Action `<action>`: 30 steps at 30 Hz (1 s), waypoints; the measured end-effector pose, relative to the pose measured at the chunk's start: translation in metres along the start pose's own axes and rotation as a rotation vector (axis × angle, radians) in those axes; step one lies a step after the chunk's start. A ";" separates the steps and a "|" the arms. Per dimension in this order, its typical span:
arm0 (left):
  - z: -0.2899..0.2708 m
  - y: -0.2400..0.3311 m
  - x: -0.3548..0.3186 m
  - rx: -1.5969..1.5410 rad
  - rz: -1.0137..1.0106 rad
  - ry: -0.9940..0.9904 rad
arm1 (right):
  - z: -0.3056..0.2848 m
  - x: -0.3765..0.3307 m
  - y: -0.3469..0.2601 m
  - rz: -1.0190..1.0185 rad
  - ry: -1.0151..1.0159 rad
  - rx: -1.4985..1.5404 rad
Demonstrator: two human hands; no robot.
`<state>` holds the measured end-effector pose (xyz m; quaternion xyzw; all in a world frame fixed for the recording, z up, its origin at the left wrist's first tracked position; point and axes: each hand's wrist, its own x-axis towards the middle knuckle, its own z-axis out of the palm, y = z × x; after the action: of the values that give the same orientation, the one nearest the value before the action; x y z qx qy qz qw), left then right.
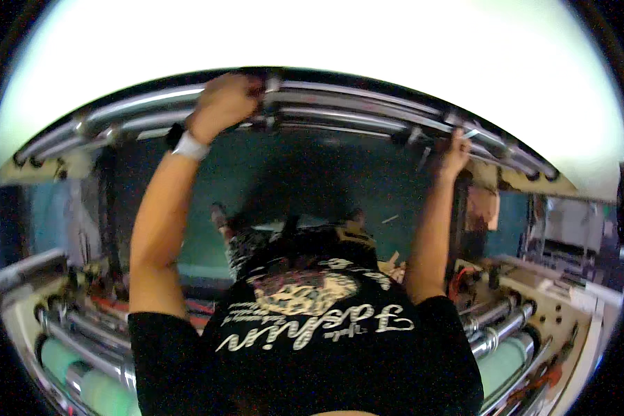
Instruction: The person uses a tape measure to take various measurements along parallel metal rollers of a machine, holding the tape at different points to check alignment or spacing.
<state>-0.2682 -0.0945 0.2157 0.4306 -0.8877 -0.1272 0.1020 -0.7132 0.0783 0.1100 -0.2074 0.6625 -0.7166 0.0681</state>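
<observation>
While both arms reach up, left hand (223, 102) and right hand (453, 154) each have a closed grip on the curved shiny metal rollers (353, 104).

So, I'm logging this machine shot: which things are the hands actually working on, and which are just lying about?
In hand:
- left hand, gripping the metal bars up top
- right hand, on the same bars further right

Just about:
- steel rollers lower right
- green roll lower left
- cardboard piece
- watch with a pale strap on the left wrist
</observation>
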 end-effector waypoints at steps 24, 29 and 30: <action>-0.001 -0.001 0.001 0.035 -0.047 -0.037 | 0.027 -0.052 -0.007 0.624 -0.125 0.630; 0.002 -0.006 0.002 0.043 0.031 0.006 | 0.029 -0.053 -0.009 0.620 -0.118 0.637; 0.002 -0.007 0.001 0.042 -0.011 -0.017 | 0.029 -0.053 -0.008 0.625 -0.109 0.624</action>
<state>-0.2650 -0.0992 0.2115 0.4362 -0.8887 -0.1127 0.0850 -0.6529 0.0722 0.1085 -0.0041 0.4409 -0.8151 0.3758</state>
